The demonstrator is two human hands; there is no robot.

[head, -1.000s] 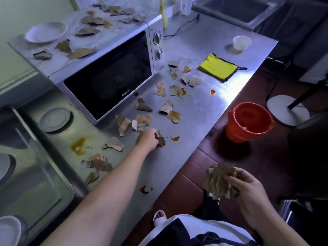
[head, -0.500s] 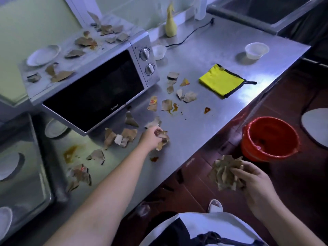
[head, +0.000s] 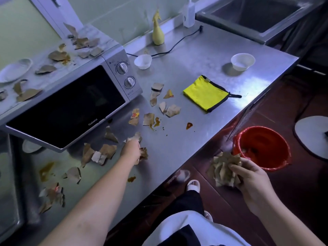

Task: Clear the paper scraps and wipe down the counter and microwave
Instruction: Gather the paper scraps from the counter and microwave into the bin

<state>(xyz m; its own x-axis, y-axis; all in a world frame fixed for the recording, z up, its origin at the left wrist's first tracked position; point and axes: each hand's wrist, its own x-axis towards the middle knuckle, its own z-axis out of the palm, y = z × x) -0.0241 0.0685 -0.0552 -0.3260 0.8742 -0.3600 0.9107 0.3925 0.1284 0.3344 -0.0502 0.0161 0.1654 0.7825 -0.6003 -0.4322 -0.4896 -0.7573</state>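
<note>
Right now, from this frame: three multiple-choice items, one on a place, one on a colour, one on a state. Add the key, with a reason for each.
1. Where does the yellow cloth lie?
A) on the counter, right of the microwave
B) on the floor
C) on a chair

2. What colour is the bucket?
A) blue
B) red
C) white

3. What is the right hand doing?
A) hanging open and empty
B) holding a sponge
C) gripping a bundle of paper scraps

Key:
1 A, it lies flat on the steel, apart from the microwave.
2 B, its wall and rim are red.
3 C, the fingers curl round the bundle, held off the counter's edge.
</note>
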